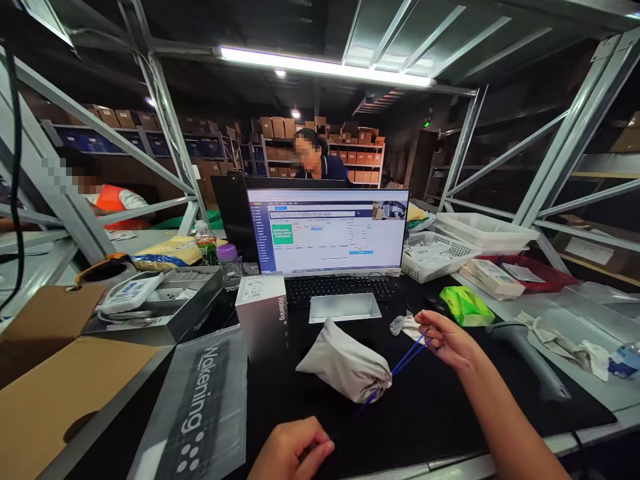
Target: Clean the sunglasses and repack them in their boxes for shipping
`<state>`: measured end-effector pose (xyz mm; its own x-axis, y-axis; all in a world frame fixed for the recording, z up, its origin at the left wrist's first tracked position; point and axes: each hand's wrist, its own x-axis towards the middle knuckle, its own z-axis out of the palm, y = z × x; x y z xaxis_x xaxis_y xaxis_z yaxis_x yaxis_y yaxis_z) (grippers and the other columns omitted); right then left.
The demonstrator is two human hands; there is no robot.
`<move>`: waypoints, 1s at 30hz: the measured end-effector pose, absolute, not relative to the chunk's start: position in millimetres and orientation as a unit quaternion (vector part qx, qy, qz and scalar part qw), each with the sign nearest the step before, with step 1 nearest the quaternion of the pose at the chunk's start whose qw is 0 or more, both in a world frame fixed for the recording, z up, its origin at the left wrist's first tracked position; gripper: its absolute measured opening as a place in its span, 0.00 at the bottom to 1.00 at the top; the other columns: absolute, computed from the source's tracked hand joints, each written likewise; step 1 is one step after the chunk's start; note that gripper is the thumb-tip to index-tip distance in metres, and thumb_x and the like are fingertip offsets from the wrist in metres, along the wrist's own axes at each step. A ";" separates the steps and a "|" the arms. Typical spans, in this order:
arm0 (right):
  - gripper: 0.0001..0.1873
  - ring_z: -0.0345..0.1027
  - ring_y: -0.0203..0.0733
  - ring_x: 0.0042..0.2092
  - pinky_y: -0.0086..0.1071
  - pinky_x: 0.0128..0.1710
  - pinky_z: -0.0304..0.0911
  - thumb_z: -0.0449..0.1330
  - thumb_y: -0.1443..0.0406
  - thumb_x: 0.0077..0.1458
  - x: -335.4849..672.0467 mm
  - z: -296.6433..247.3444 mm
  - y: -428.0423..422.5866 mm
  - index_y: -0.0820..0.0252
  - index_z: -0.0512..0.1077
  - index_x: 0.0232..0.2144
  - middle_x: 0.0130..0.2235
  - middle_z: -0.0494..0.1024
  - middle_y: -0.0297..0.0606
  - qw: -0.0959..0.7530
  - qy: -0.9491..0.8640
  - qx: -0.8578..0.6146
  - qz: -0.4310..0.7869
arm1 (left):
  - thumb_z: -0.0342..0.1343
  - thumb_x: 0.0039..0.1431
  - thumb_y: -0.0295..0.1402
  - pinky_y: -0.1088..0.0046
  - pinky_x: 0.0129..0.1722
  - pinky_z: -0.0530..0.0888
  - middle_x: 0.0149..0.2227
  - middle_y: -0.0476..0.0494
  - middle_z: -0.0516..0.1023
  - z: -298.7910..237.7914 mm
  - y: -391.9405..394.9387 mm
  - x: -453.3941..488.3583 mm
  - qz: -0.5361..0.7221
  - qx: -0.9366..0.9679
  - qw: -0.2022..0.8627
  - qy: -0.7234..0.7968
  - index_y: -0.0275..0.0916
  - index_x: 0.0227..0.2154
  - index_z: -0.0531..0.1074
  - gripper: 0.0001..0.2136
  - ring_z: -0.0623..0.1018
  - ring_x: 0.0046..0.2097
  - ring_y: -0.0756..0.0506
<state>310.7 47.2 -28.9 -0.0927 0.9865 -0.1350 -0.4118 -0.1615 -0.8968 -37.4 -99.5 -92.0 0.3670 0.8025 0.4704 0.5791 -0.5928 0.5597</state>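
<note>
A light grey cloth pouch (pixel 343 360) lies on the black mat, its gathered mouth turned towards the lower right. From that mouth, a blue drawstring (pixel 407 357) runs taut up to my right hand (pixel 443 337), whose fingers pinch its loop. My left hand (pixel 293 450) is closed at the mat's near side, thumb against fingers. The cord's other end leads faintly from the pouch towards those fingertips; its last stretch is blurred. Left of the pouch stands a silver-white box (pixel 263 317) marked "Wakening". A flat plastic bag (pixel 200 407) with the same word lies beside it.
Behind the pouch are an open silver tray (pixel 345 308), a keyboard (pixel 340 288) and a lit monitor (pixel 327 233). A green packet (pixel 466 307) and a grey scanner (pixel 533 363) lie right. An open cardboard box (pixel 75 393) stands left. Two people are beyond the desk.
</note>
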 end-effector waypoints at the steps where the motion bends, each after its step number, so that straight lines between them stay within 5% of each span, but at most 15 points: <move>1: 0.16 0.47 0.22 0.19 0.16 0.13 0.48 0.75 0.61 0.39 313.4 -29.0 46.0 0.62 0.74 0.27 0.24 0.68 0.29 0.553 -0.343 -0.394 0.649 | 0.55 0.66 0.33 0.83 0.27 0.72 0.25 0.56 0.78 -89.0 -97.6 -36.6 0.376 0.805 0.148 0.435 0.43 0.28 0.73 0.09 0.77 0.26 0.53; 4: 0.14 0.64 0.29 0.25 0.19 0.19 0.64 0.72 0.62 0.42 322.6 -25.1 42.6 0.58 0.72 0.29 0.31 0.74 0.35 0.592 -0.310 -0.372 0.645 | 0.52 0.68 0.34 0.81 0.34 0.75 0.33 0.54 0.81 -82.6 -88.7 -36.3 0.409 0.779 0.116 0.460 0.46 0.37 0.76 0.08 0.80 0.33 0.51; 7: 0.18 0.75 0.43 0.43 0.31 0.37 0.77 0.71 0.59 0.43 324.2 -19.3 44.4 0.57 0.74 0.35 0.41 0.78 0.43 0.640 -0.288 -0.356 0.617 | 0.51 0.69 0.35 0.77 0.37 0.76 0.35 0.52 0.80 -78.7 -76.9 -37.1 0.429 0.751 0.082 0.495 0.46 0.38 0.76 0.08 0.80 0.36 0.49; 11: 0.27 0.69 0.51 0.57 0.46 0.61 0.64 0.73 0.54 0.42 295.9 -7.8 46.3 0.56 0.71 0.43 0.48 0.76 0.44 0.693 -0.381 -0.365 0.491 | 0.51 0.68 0.35 0.67 0.40 0.76 0.35 0.47 0.78 -74.7 -62.5 -33.4 0.430 0.724 0.056 0.537 0.44 0.37 0.75 0.09 0.78 0.37 0.45; 13: 0.33 0.63 0.53 0.62 0.53 0.66 0.55 0.72 0.53 0.45 266.5 0.2 38.7 0.53 0.69 0.52 0.56 0.72 0.44 0.606 -0.564 -0.380 0.412 | 0.51 0.68 0.35 0.59 0.43 0.76 0.37 0.44 0.76 -74.4 -57.8 -29.2 0.427 0.702 0.031 0.568 0.43 0.36 0.76 0.09 0.77 0.40 0.42; 15: 0.47 0.53 0.56 0.68 0.56 0.68 0.49 0.74 0.54 0.43 228.0 6.7 24.6 0.50 0.61 0.63 0.66 0.62 0.47 0.418 -0.760 -0.382 0.320 | 0.52 0.66 0.36 0.50 0.47 0.75 0.44 0.40 0.74 -76.5 -54.8 -25.1 0.439 0.670 0.002 0.598 0.43 0.35 0.76 0.09 0.76 0.46 0.38; 18: 0.68 0.47 0.68 0.69 0.59 0.65 0.52 0.81 0.64 0.30 164.4 8.8 1.9 0.56 0.51 0.69 0.71 0.47 0.60 0.189 -0.888 -0.392 0.149 | 0.51 0.65 0.34 0.47 0.53 0.74 0.51 0.36 0.70 -84.4 -52.7 -21.9 0.457 0.645 0.010 0.612 0.41 0.33 0.75 0.09 0.73 0.55 0.35; 20: 0.58 0.59 0.70 0.64 0.60 0.59 0.61 0.75 0.74 0.38 132.7 6.3 -5.8 0.60 0.54 0.69 0.67 0.57 0.65 0.076 -0.907 -0.408 0.066 | 0.50 0.66 0.34 0.49 0.54 0.74 0.53 0.35 0.70 -92.1 -52.7 -22.7 0.456 0.643 0.034 0.614 0.40 0.37 0.74 0.08 0.74 0.55 0.37; 23: 0.46 0.72 0.63 0.54 0.55 0.51 0.69 0.62 0.80 0.46 123.4 4.1 0.4 0.62 0.58 0.67 0.55 0.75 0.58 0.002 -0.909 -0.413 0.050 | 0.56 0.63 0.34 0.49 0.56 0.74 0.54 0.35 0.71 -102.2 -54.7 -26.3 0.431 0.669 0.045 0.603 0.39 0.51 0.69 0.14 0.74 0.56 0.37; 26: 0.48 0.70 0.59 0.55 0.50 0.55 0.67 0.62 0.80 0.38 156.3 9.8 21.7 0.57 0.64 0.64 0.56 0.75 0.49 0.094 -0.899 -0.404 0.140 | 0.67 0.51 0.29 0.47 0.58 0.73 0.56 0.35 0.72 -103.5 -58.7 -28.0 0.368 0.704 0.051 0.605 0.39 0.59 0.65 0.32 0.72 0.59 0.34; 30: 0.40 0.74 0.47 0.43 0.37 0.43 0.70 0.64 0.73 0.38 211.0 28.2 45.5 0.53 0.69 0.57 0.46 0.79 0.38 0.395 -0.759 -0.431 0.286 | 0.63 0.42 0.16 0.51 0.53 0.76 0.51 0.39 0.73 -95.2 -68.1 -25.0 0.321 0.701 0.079 0.631 0.40 0.49 0.71 0.28 0.74 0.53 0.36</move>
